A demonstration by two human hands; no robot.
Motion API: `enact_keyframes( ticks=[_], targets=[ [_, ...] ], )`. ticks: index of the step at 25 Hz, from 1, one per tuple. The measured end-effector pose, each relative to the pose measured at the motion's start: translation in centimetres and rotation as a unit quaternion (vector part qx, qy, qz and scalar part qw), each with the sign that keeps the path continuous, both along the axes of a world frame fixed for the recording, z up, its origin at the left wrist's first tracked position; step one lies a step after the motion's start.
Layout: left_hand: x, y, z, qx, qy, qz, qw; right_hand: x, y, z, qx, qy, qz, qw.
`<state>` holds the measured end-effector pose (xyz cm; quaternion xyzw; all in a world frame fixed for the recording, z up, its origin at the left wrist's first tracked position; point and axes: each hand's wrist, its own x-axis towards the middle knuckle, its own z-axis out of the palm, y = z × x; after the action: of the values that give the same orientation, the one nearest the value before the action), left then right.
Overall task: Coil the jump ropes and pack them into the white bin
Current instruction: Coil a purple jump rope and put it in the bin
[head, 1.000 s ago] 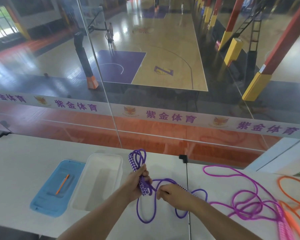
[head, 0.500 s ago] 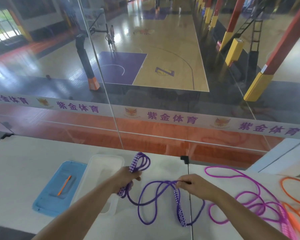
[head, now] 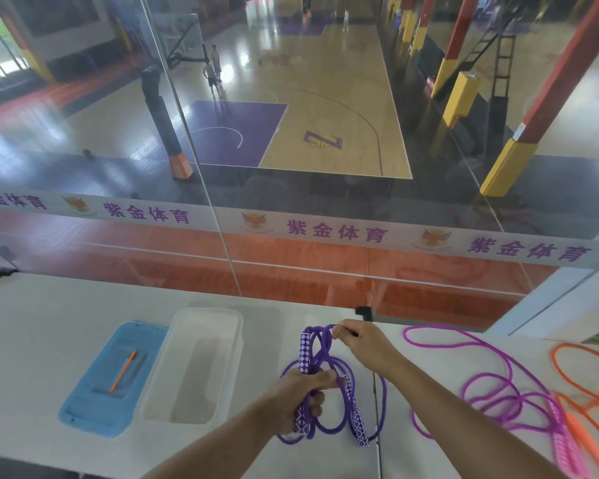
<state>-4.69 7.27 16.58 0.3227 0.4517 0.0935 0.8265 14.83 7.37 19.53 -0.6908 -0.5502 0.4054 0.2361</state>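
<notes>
Purple rope (head: pixel 325 382) is bunched in the left hand (head: pixel 300 392), whose fingers curl round its loops and one checkered handle; the right hand (head: pixel 362 344) pinches the loop top beyond. Rope runs roughly away-and-back, partly hidden by fingers. White bin (head: pixel 236 344) sits left of the left hand on the desk (head: pixel 32 323).

You can read purple characters 紫金体育 repeated along the white banner strip (head: pixel 325 233) on the glass, between winged orange emblems. A purple letter Z (head: pixel 323 140) marks the court floor below.
</notes>
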Motion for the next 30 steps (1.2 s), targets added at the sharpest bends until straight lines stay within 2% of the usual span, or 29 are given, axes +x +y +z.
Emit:
enact_keyframes(
  ticks=[2,6,11,14,18,21,26,30],
  targets=[
    [0.4,-0.5,-0.1,-0.016,-0.022,0.021,0.999,-0.4,0.3,-0.3,0.002,-0.005,-0.004,1.0],
    [-0.2,0.1,-0.2,0.035,0.028,-0.013,0.999,0.8,0.4,-0.5,0.006,-0.031,-0.005,1.0],
    [-3.5,2.4,-1.1,0.024,-0.023,-0.053,0.998,2.9,-0.1,-1.2,-0.002,-0.063,-0.025,0.998],
    [-5.4,4.0,-1.0,0.006,-0.025,0.049,0.998,4.3,-0.8,-1.4,-0.012,-0.072,-0.044,0.996],
    [-7.5,6.9,-1.1,-0.031,-0.04,0.271,0.961,7.2,-2.1,-1.8,-0.024,-0.092,-0.09,0.991],
    [-7.3,7.4,-1.5,-0.021,-0.023,0.3,0.954,6.0,-2.9,-1.3,-0.03,-0.038,-0.117,0.992],
    [-3.3,5.5,-0.9,-0.014,-0.011,0.243,0.97,-1.6,-2.2,-1.1,-0.05,0.019,0.004,0.999],
    [-1.3,4.5,0.0,-0.016,-0.044,0.232,0.972,-4.2,-1.7,-0.8,-0.074,0.018,0.068,0.995]
  ],
)
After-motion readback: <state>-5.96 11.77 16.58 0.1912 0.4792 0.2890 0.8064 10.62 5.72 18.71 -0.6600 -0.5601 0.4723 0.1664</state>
